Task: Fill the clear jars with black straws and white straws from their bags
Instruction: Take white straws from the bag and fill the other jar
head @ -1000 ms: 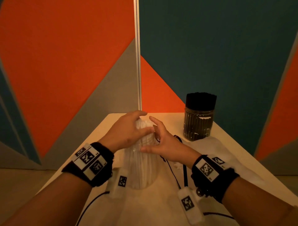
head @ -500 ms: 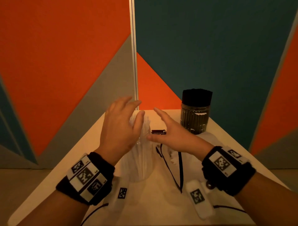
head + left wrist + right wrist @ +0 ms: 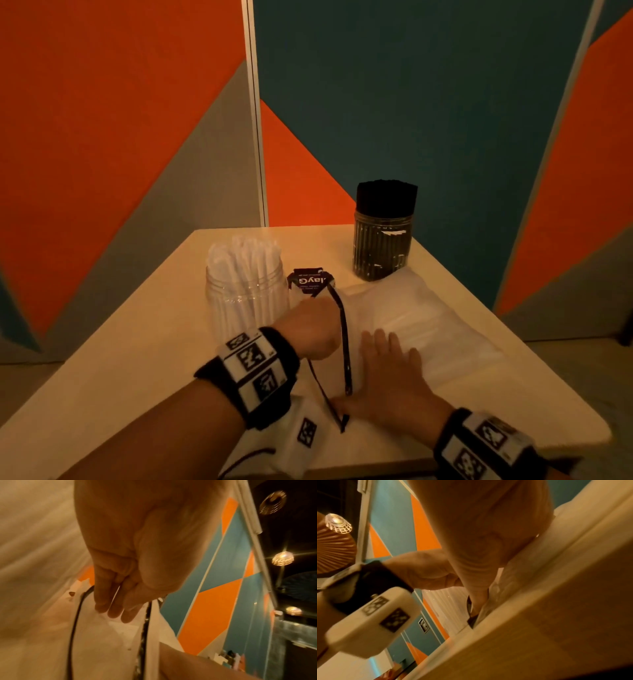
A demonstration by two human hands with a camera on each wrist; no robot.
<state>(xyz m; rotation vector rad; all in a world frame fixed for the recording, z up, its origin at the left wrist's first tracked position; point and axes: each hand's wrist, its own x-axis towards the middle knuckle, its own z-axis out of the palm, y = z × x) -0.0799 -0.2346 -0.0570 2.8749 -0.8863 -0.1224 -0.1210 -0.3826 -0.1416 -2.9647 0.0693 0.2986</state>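
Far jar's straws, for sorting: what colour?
Black, in the far jar; clearest in the head view.

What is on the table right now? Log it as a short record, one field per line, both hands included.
white straws: upright in the clear jar, left side of the table
black straws: upright in the other jar, far right
empty bags: flat plastic bags between the jars and the person
left hand: on the bag by its black strip, fingers straight
right hand: flat on the bag, fingers spread

Dark bag header (image 3: 310, 281): "layG" (upside down, partly cut).
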